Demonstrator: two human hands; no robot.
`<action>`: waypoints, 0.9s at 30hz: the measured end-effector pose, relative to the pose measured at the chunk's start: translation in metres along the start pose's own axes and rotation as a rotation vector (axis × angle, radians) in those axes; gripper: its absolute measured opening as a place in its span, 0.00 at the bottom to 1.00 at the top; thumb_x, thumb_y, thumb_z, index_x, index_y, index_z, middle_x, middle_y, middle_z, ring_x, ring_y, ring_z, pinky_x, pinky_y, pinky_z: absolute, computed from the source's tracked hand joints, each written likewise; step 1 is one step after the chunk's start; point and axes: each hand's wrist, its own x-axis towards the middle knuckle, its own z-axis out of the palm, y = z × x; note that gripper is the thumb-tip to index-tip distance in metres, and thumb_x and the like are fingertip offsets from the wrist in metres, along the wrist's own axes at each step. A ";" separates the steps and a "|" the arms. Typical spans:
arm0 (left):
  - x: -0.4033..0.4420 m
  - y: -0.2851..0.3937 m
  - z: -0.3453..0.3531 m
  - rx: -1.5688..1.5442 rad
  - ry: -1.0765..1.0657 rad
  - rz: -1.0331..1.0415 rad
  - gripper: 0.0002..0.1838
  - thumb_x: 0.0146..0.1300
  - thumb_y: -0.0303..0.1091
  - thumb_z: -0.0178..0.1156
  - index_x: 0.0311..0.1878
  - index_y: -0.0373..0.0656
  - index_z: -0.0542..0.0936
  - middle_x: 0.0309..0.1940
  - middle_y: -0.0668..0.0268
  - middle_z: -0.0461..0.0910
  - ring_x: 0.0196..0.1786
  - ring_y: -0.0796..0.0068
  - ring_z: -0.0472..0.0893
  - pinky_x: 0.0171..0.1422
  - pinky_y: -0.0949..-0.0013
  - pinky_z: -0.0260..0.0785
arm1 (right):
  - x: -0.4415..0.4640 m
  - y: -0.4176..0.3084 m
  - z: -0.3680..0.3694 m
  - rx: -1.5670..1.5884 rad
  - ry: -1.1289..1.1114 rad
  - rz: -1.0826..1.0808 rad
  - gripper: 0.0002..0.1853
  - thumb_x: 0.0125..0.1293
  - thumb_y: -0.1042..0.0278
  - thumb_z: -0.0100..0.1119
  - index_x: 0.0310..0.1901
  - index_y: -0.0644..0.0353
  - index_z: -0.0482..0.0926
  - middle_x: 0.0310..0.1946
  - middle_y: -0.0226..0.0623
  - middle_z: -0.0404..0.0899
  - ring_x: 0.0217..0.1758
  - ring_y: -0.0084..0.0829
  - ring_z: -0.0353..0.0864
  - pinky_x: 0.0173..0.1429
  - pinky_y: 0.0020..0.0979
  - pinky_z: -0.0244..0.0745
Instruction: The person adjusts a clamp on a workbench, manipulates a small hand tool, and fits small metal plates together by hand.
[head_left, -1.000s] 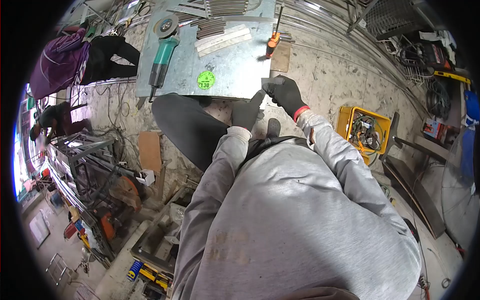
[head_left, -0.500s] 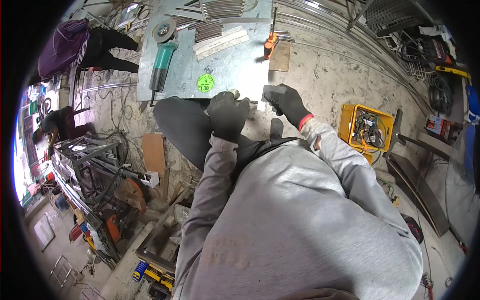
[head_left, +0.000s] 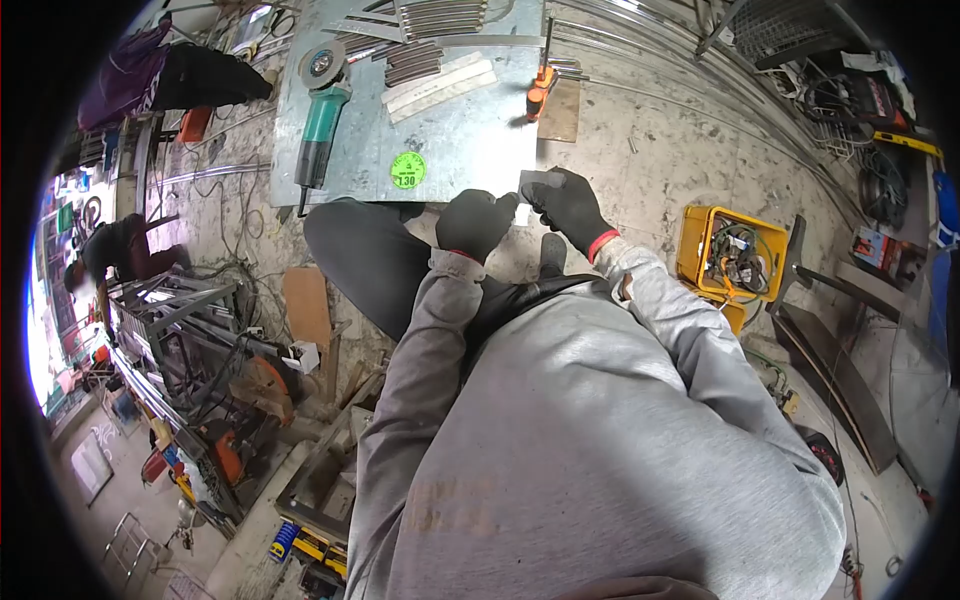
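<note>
My left hand (head_left: 476,222), in a dark glove, is closed beside the sheet's front edge; what its fingers grip is hidden. Close by on its right, my gloved right hand (head_left: 570,208) pinches a small flat grey piece (head_left: 536,179) at the sheet's corner. A small white piece (head_left: 522,215) shows between the hands; I cannot tell which hand holds it. Beyond them, the metal sheet (head_left: 465,150) carries a green angle grinder (head_left: 322,125), a round green sticker (head_left: 408,170), pale flat strips (head_left: 440,88) and an orange-handled clamp (head_left: 540,95) at its right edge.
A yellow crate (head_left: 690,240) of cables stands on the floor to the right. Long metal rods (head_left: 650,95) lie beyond it. Metal frames (head_left: 170,310) and tools crowd the left. One person (head_left: 120,250) bends there, and another (head_left: 130,85) is farther up.
My left hand has shifted right, closer to my right hand, with its wrist turned. My right hand has moved slightly left. The person at upper left has changed posture, exposing a red object.
</note>
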 end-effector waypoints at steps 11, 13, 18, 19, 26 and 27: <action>0.029 0.007 0.012 0.207 0.210 0.193 0.26 0.64 0.56 0.61 0.31 0.38 0.88 0.34 0.46 0.86 0.39 0.41 0.85 0.46 0.44 0.77 | 0.028 0.001 0.000 -0.298 0.151 -0.238 0.12 0.70 0.60 0.68 0.35 0.61 0.84 0.25 0.30 0.82 0.24 0.23 0.78 0.30 0.29 0.73; 0.050 0.015 0.002 0.201 0.072 0.130 0.27 0.65 0.56 0.57 0.36 0.39 0.90 0.40 0.45 0.87 0.46 0.41 0.86 0.52 0.45 0.78 | 0.029 -0.011 -0.003 -0.112 0.124 -0.295 0.12 0.70 0.59 0.69 0.37 0.61 0.85 0.24 0.29 0.81 0.24 0.21 0.77 0.30 0.29 0.72; 0.081 0.040 -0.018 0.228 0.098 0.120 0.28 0.66 0.57 0.56 0.38 0.38 0.90 0.42 0.44 0.87 0.49 0.40 0.87 0.57 0.48 0.78 | 0.063 -0.035 -0.014 -0.098 0.112 -0.268 0.10 0.70 0.61 0.67 0.41 0.60 0.87 0.24 0.25 0.80 0.23 0.19 0.74 0.28 0.27 0.70; 0.081 0.039 -0.018 0.230 0.100 0.124 0.28 0.66 0.57 0.56 0.38 0.38 0.90 0.42 0.44 0.87 0.49 0.40 0.87 0.57 0.48 0.78 | 0.062 -0.039 -0.015 -0.089 0.101 -0.231 0.11 0.70 0.61 0.67 0.42 0.61 0.87 0.24 0.25 0.80 0.23 0.19 0.74 0.28 0.27 0.70; 0.038 -0.033 0.037 0.312 0.268 0.505 0.25 0.68 0.55 0.62 0.27 0.41 0.86 0.28 0.51 0.84 0.34 0.47 0.85 0.41 0.46 0.76 | 0.020 0.007 -0.011 -0.236 -0.027 -0.347 0.11 0.70 0.62 0.67 0.45 0.62 0.87 0.30 0.29 0.85 0.29 0.22 0.78 0.34 0.29 0.74; 0.011 -0.030 0.041 0.215 0.342 0.435 0.24 0.67 0.53 0.63 0.24 0.43 0.85 0.26 0.53 0.83 0.32 0.48 0.84 0.39 0.46 0.76 | 0.011 0.020 -0.007 -0.274 -0.041 -0.438 0.11 0.70 0.63 0.67 0.46 0.62 0.87 0.31 0.30 0.86 0.30 0.23 0.79 0.37 0.29 0.75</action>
